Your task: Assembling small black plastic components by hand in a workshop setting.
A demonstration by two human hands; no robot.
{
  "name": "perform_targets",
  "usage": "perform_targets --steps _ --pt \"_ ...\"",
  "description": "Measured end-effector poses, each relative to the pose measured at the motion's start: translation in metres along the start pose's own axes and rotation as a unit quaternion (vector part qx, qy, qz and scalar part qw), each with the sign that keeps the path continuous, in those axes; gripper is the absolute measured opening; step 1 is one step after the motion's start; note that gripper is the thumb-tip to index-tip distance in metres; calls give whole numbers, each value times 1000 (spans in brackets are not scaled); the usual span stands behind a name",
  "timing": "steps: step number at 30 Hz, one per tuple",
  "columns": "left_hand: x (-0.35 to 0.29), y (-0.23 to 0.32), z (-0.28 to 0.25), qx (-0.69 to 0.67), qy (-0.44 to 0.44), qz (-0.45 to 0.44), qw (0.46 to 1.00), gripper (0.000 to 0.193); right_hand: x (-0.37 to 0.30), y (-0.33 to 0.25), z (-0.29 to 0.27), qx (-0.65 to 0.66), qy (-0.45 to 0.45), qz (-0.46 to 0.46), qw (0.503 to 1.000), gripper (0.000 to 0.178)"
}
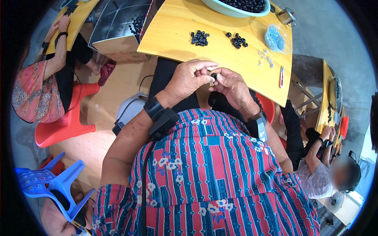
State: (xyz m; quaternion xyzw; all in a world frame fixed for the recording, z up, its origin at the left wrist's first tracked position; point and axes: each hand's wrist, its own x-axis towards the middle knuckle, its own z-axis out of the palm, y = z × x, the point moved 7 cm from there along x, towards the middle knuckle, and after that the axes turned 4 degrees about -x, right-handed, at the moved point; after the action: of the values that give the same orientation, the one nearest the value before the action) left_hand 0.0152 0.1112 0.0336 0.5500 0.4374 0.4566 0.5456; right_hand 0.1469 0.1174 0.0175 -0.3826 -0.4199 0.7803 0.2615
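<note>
Both hands meet just off the near edge of the yellow table, above my lap. My right hand (235, 87) is closed, pinching a small black cylindrical part (214, 75) between thumb and finger. Against that part come the closed fingertips of my left hand (188, 80); whatever they pinch is too small to make out. On the table beyond lie a cluster of black cylindrical parts (200, 38) and a looser group of black parts (238, 41). A clear tray of small bluish transparent pieces (275, 38) stands to the right, with several loose transparent pieces (266, 58) beside it.
Red-handled snips (281, 77) lie near the table's right edge. A pale bowl of black parts (236, 11) and a metal cup (286, 16) stand at the back. Left of the table is a lined carton (122, 45). Other people work at tables on both sides.
</note>
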Motion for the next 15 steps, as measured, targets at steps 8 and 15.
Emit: perform_targets --steps 8,15 --pt "-7 -8 17 -170 -79 -54 981 47 -6 -18 2 -234 52 -136 961 17" --pt "-7 -6 20 -136 -88 -28 986 45 -15 -39 14 -408 75 -228 881 25"
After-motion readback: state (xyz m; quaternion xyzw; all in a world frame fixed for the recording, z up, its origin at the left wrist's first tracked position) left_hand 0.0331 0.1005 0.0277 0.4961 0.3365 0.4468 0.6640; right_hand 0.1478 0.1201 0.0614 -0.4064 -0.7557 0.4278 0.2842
